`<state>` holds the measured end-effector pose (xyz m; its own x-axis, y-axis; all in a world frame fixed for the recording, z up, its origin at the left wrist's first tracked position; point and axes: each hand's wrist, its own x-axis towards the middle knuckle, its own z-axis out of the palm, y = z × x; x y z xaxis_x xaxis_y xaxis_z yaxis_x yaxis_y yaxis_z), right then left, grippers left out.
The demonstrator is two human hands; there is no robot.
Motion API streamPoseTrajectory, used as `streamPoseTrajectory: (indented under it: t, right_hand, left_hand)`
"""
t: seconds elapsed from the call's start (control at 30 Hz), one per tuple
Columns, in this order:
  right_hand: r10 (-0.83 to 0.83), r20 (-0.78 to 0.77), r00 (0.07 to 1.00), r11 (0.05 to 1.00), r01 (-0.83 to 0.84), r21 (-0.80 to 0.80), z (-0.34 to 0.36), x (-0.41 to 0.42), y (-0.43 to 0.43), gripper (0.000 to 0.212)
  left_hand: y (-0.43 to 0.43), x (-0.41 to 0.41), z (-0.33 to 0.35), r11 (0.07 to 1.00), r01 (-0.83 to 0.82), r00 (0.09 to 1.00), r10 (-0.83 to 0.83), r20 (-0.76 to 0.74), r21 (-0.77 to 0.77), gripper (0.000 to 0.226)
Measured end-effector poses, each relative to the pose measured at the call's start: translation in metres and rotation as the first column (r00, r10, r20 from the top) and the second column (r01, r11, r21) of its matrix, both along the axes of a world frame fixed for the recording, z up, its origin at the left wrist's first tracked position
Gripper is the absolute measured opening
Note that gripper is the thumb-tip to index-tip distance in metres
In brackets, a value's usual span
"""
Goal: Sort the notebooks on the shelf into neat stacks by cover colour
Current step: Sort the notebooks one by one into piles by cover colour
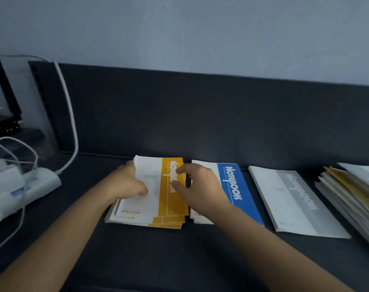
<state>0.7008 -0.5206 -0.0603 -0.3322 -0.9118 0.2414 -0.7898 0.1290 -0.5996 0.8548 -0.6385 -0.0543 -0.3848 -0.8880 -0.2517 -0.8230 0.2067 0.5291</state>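
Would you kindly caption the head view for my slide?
Left hand and right hand hold the yellow notebook stack; blue stack, grey notebook and mixed pile alongside.

My two hands, left hand [129,182] and right hand [200,186], grip one yellow stack [171,207]. Its stepped lower corners show four notebooks, maybe five, as the edges blur. Just right of my grip lies one blue stack [238,186], at least two deep. Beyond it are one grey stack [295,199] and one mixed pile [352,194], too dense to count. Well left of my grip sits one power strip [32,186].
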Motion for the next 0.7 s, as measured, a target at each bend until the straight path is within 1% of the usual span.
streamPoseTrajectory:
  t: [0.07, 0.1, 0.17, 0.2, 0.27, 0.37, 0.47, 0.53, 0.57, 0.6, 0.63, 0.67, 0.7]
  right_hand:
    - [-0.002, 0.009, 1.0, 0.995, 0.003, -0.103, 0.007, -0.014, 0.011, 0.029]
    - [-0.015, 0.016, 1.0, 0.987, 0.017, -0.162, 0.01, -0.025, 0.019, 0.024]
    - [-0.082, 0.01, 0.997, 0.965, 0.082, -0.251, 0.014, -0.052, 0.039, 0.017]
    - [-0.133, -0.01, 0.991, 0.954, 0.125, -0.273, 0.017, -0.07, 0.051, 0.015]
    - [-0.243, -0.071, 0.967, 0.934, 0.214, -0.286, 0.023, -0.108, 0.081, 0.014]
    - [-0.394, -0.119, 0.911, 0.9, 0.356, -0.25, 0.034, -0.165, 0.134, 0.015]
    - [-0.548, -0.128, 0.826, 0.834, 0.528, -0.159, 0.044, -0.221, 0.19, 0.022]
    - [-0.595, -0.256, 0.762, 0.79, 0.614, -0.01, 0.053, -0.255, 0.225, 0.037]
    - [-0.59, -0.332, 0.736, 0.76, 0.645, 0.078, 0.057, -0.27, 0.24, 0.044]
    - [-0.552, -0.412, 0.725, 0.732, 0.658, 0.177, 0.059, -0.284, 0.252, 0.047]
    - [-0.466, -0.494, 0.734, 0.713, 0.642, 0.281, 0.058, -0.295, 0.263, 0.043]
    - [-0.372, -0.532, 0.76, 0.701, 0.606, 0.375, 0.056, -0.303, 0.271, 0.037]
    - [-0.316, -0.531, 0.786, 0.697, 0.572, 0.433, 0.054, -0.31, 0.277, 0.032]
  left_hand:
    - [0.004, -0.015, 0.013, 0.993, 0.005, 0.998, 0.002, 0.055, -0.121, 0.081]
    - [0.011, -0.026, 0.021, 0.988, 0.01, 0.999, -0.004, 0.038, -0.152, 0.089]
    - [0.027, -0.052, 0.035, 0.99, 0.036, 0.998, -0.044, -0.053, -0.135, 0.103]
    - [0.035, -0.068, 0.039, 0.989, 0.063, 0.991, -0.078, -0.11, -0.137, 0.104]
    - [0.055, -0.103, 0.044, 0.977, 0.145, 0.972, -0.17, -0.161, -0.156, 0.101]
    - [0.093, -0.164, 0.043, 0.957, 0.282, 0.932, -0.291, -0.218, -0.072, 0.099]
    - [0.136, -0.224, 0.036, 0.915, 0.396, 0.857, -0.338, -0.388, 0.077, 0.095]
    - [0.17, -0.262, 0.031, 0.889, 0.423, 0.828, -0.3, -0.473, 0.175, 0.085]
    - [0.187, -0.28, 0.029, 0.882, 0.424, 0.821, -0.277, -0.499, 0.207, 0.075]
    - [0.202, -0.299, 0.025, 0.876, 0.425, 0.816, -0.263, -0.515, 0.227, 0.059]
    - [0.215, -0.315, 0.022, 0.875, 0.425, 0.813, -0.258, -0.522, 0.23, 0.043]
    - [0.226, -0.33, 0.019, 0.875, 0.43, 0.807, -0.262, -0.529, 0.221, 0.039]
    - [0.235, -0.343, 0.016, 0.876, 0.433, 0.804, -0.268, -0.53, 0.213, 0.042]
